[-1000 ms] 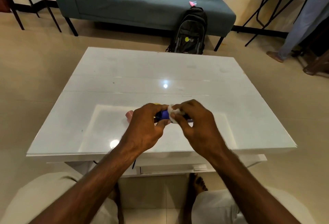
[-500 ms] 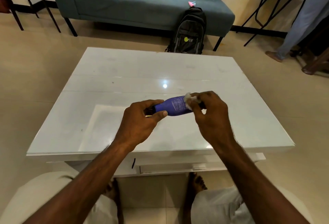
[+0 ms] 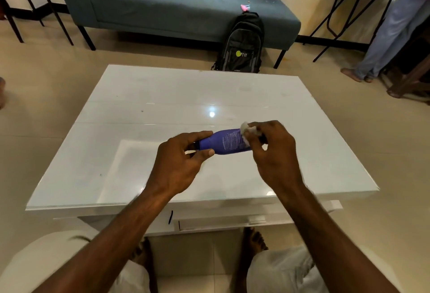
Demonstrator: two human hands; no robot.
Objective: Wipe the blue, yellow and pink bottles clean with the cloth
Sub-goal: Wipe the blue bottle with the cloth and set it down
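A blue bottle [image 3: 226,142] with small white print lies sideways in the air over the white glass-topped table [image 3: 144,111]. My left hand [image 3: 179,160] grips its dark cap end between thumb and fingers. My right hand [image 3: 271,150] pinches a small white cloth [image 3: 247,128] against the bottle's other end. The yellow and pink bottles are not visible; my hands may hide them.
A blue sofa [image 3: 186,6] with a white pillow stands beyond the table, and a black backpack [image 3: 242,43] leans against it. Another person's legs [image 3: 384,36] stand at the right by a folding table. My knees are under the table's near edge.
The bottle has been lifted and turned sideways, so its blue body now shows. My right hand with the cloth slid from the middle to the bottle's right end. The pink object seen earlier is hidden.
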